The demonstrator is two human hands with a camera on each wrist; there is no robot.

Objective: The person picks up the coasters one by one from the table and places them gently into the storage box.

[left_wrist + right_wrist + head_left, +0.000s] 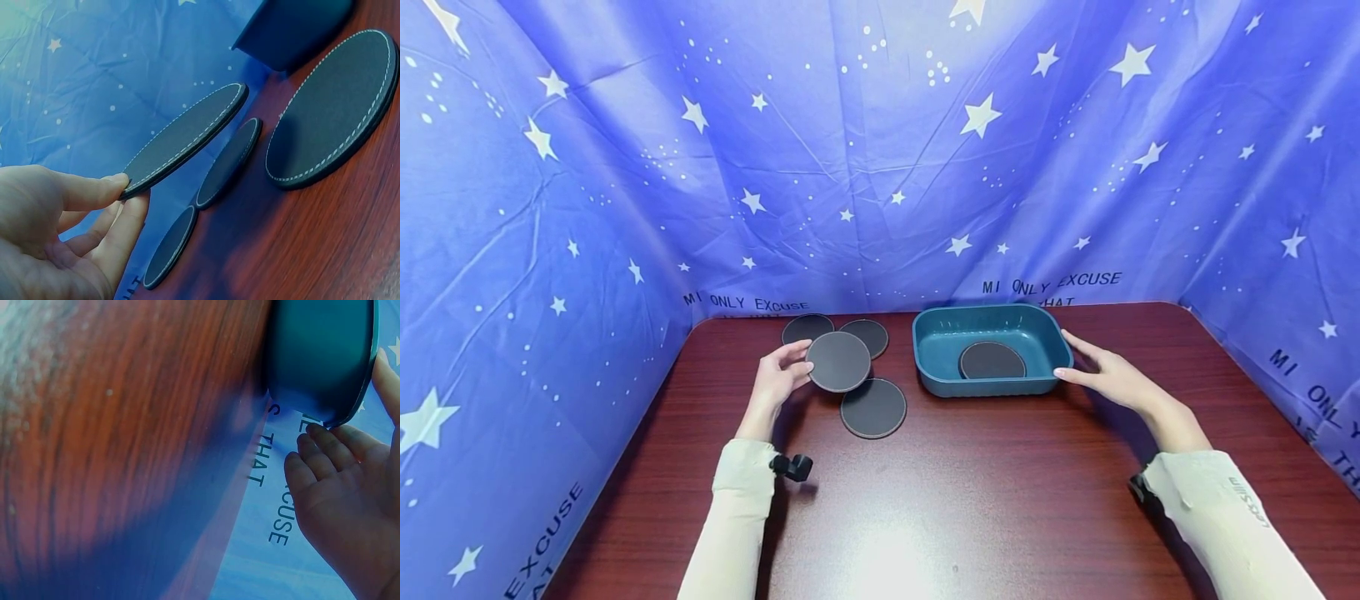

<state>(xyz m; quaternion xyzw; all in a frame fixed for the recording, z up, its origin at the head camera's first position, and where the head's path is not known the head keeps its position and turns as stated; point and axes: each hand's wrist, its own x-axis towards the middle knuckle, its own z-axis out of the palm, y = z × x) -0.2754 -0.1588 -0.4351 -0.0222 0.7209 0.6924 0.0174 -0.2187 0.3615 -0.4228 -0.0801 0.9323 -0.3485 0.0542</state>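
Observation:
Between thumb and fingers, my left hand (778, 377) pinches the edge of a round dark coaster (838, 362) with pale stitching. In the left wrist view this coaster (187, 139) is tilted, raised above the others. Below it on the table lies another coaster (874, 408); behind are two more, a left one (807, 327) and a right one (867, 337), partly covered in the head view. My right hand (1101, 371) rests its straight fingers and thumb against the right end of a teal rectangular tub (982, 387). One coaster (992, 361) sits inside the tub.
The dark red wooden table (985, 492) carries everything. A blue curtain (865, 167) with white stars hangs along its back and sides, near the tub and the rear coasters.

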